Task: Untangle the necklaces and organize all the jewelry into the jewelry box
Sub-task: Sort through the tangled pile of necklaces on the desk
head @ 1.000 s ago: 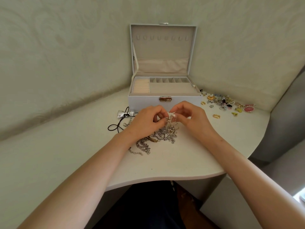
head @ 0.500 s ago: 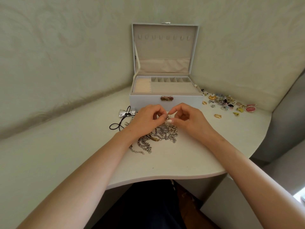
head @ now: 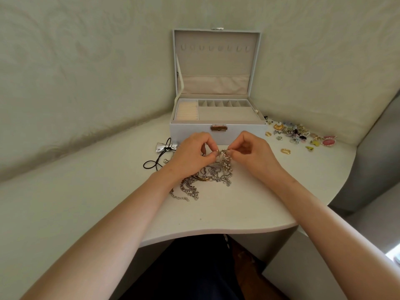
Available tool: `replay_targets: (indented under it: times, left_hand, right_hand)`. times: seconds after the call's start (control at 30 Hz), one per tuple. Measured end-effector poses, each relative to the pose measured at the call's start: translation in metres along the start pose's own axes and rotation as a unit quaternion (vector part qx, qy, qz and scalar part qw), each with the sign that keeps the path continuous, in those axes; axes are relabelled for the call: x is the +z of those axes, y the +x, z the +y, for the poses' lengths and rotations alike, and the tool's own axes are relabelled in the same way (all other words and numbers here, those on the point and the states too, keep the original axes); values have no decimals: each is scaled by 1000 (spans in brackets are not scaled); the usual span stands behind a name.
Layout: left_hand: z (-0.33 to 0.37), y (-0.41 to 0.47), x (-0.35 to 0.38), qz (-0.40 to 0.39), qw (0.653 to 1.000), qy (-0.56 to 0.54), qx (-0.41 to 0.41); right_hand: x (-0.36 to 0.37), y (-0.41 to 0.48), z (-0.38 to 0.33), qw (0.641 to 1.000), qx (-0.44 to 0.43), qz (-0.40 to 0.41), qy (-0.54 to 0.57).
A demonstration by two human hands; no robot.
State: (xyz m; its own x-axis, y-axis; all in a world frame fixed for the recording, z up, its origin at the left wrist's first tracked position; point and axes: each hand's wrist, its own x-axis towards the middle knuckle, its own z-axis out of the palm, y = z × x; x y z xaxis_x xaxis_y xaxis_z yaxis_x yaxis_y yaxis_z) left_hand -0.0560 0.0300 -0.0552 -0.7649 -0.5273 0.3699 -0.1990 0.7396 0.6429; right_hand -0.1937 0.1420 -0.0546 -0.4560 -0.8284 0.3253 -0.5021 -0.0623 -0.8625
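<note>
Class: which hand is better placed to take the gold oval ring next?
Probably the right hand: the gold oval ring lies to its right, while the left hand sits beyond the tangled silver chains.

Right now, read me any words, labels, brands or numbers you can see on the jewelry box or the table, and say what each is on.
None can be read.
The jewelry box: plain walls and lining, no lettering.
Its metal clasp: too small to show any engraving.
The tangled necklaces: no tags visible.
The loose jewelry right of the box: too small and blurred for any marks.
</note>
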Motion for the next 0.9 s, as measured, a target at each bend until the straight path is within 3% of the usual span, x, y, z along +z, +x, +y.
replay_targets:
  times: [0.27, 0.9]
  left_hand:
    - [6, -2, -3, 4, 1000, -27, -4]
    - [-6, 3, 2, -35, 999, 28, 25]
  right_hand:
    - [-1, 1, 0, 999, -10, -3, 32]
    - [-2, -2, -6, 999, -27, -7, 39]
